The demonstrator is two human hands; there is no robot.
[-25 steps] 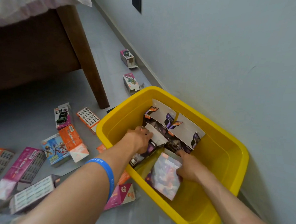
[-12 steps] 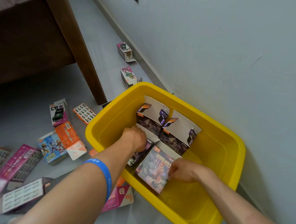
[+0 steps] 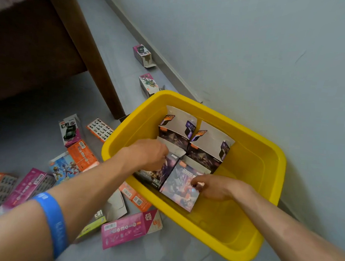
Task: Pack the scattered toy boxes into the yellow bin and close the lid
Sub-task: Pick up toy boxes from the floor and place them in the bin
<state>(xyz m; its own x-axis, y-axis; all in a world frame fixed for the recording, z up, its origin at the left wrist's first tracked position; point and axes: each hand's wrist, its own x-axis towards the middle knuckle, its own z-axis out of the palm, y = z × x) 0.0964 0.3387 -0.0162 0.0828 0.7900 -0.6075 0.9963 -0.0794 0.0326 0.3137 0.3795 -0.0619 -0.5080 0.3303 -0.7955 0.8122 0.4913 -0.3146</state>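
Note:
The yellow bin (image 3: 269,176) stands on the floor by the wall, its lid out of view. Inside, two dark purple toy boxes (image 3: 177,128) with open white flaps stand against the far side. My left hand (image 3: 148,155) grips a third dark box (image 3: 157,173) in the bin's near left part. My right hand (image 3: 214,186) presses its fingers on a purple box (image 3: 179,188) lying flat beside it. Several more toy boxes lie scattered on the floor to the left, among them a pink one (image 3: 127,228) and an orange one (image 3: 81,153).
A brown wooden bed leg (image 3: 95,65) rises just left of the bin. Two small boxes (image 3: 143,55) lie farther along the wall's baseboard. The grey wall (image 3: 253,54) runs close behind the bin. A blue band circles my left wrist.
My right hand has lowered the purple box from tilted to flat in the bin, beside the box under my left hand. The view has shifted slightly.

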